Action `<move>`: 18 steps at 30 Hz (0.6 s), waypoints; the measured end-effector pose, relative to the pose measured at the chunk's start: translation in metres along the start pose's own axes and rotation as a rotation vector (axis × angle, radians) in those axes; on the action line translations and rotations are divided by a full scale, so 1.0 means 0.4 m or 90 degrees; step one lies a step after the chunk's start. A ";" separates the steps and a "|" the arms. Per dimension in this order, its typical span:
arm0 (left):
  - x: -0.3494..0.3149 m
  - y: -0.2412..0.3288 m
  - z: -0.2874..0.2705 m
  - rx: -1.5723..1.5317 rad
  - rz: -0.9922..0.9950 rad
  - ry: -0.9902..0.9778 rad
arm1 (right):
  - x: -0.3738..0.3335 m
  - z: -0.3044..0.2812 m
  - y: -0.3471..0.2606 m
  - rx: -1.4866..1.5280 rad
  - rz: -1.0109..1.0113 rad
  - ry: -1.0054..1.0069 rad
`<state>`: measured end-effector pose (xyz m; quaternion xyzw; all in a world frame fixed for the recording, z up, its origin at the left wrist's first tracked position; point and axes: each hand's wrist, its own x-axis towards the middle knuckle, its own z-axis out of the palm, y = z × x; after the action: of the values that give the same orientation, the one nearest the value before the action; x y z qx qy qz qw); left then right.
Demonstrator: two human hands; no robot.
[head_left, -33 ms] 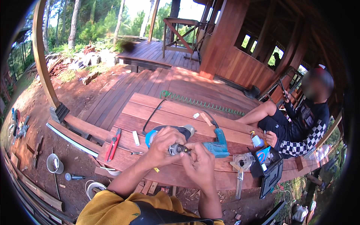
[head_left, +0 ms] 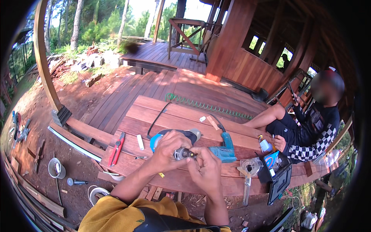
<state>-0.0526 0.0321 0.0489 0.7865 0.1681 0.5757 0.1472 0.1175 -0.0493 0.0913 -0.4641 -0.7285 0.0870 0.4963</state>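
In my left hand (head_left: 170, 147) is a blue and black corded trim router (head_left: 155, 141), held above the plank tabletop. The fingers wrap round it, and its metal collet end (head_left: 183, 153) points to the right. My right hand (head_left: 204, 170) is closed, thumb and fingers pinching at the tip of that collet; whether a small bit is between them is hidden. Just beyond my right hand lies a teal power drill (head_left: 224, 149). Red-handled pliers (head_left: 116, 150) and a small metal wrench (head_left: 140, 157) rest left of my left hand.
A clear plastic router base (head_left: 251, 167) and an open black case (head_left: 279, 178) sit at the right. A seated person (head_left: 313, 120) occupies the table's right end. A green coiled hose (head_left: 208, 105) runs behind the table; buckets (head_left: 57, 168) stand on the ground at left.
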 end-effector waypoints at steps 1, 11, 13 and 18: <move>0.001 0.000 -0.001 -0.009 -0.002 0.000 | -0.002 -0.002 -0.003 0.001 0.019 -0.007; 0.023 -0.004 -0.003 0.029 0.009 -0.023 | -0.029 -0.003 0.053 0.069 0.062 0.053; 0.020 0.000 0.011 0.066 0.017 -0.050 | -0.065 -0.014 0.090 0.303 0.122 0.101; -0.019 0.021 0.130 0.178 0.105 -0.285 | -0.205 -0.081 0.202 1.034 0.285 0.186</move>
<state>-0.0045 0.0193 0.0306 0.9179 0.1446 0.3688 0.0236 0.1977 -0.0779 0.0070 -0.1042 -0.2600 0.6176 0.7349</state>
